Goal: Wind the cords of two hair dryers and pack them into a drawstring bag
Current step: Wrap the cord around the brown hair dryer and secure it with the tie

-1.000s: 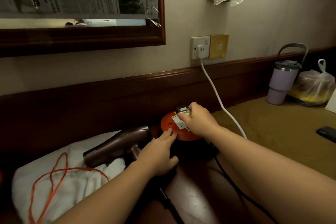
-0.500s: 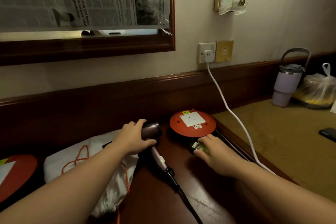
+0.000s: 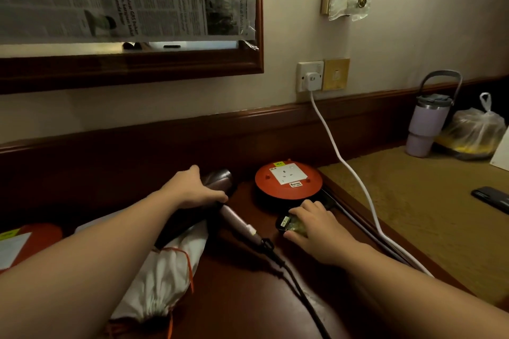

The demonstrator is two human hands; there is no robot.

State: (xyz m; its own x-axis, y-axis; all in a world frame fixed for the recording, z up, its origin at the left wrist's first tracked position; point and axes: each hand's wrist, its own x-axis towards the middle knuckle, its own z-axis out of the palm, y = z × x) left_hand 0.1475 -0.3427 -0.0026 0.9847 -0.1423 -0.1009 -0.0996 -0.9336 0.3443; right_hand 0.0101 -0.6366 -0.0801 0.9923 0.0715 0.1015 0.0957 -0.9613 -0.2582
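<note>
Head view: left hand (image 3: 197, 191) wraps over the dryer (image 3: 217, 181) body, fingers curled around it, gripping it on the dark desk (image 3: 242, 297). Dryer handle (image 3: 239, 226) points near-right; its black cord (image 3: 297, 281) runs off toward the near edge, unwound. Right hand (image 3: 314, 228) lies over the black plug (image 3: 289, 224), fingers bent down on it, thumb at the near side; looks like a light hold, though I cannot tell if it is fully pinched. Plug sits just near of the orange reel (image 3: 287, 180), out of its socket. White bag (image 3: 168, 264) with orange drawstring (image 3: 188, 264) lies left of the handle, partly under the left forearm. Only one dryer visible here; the second I cannot see. A white cable (image 3: 344, 157) runs from the wall outlet (image 3: 309, 77) down the right side.

Risks: lifting the dryer with the cord trailing could snag it on the desk edge or drag the bag. A loose plug could swing and knock the reel. Forearm resting on the bag may pull the drawstring along.
</note>
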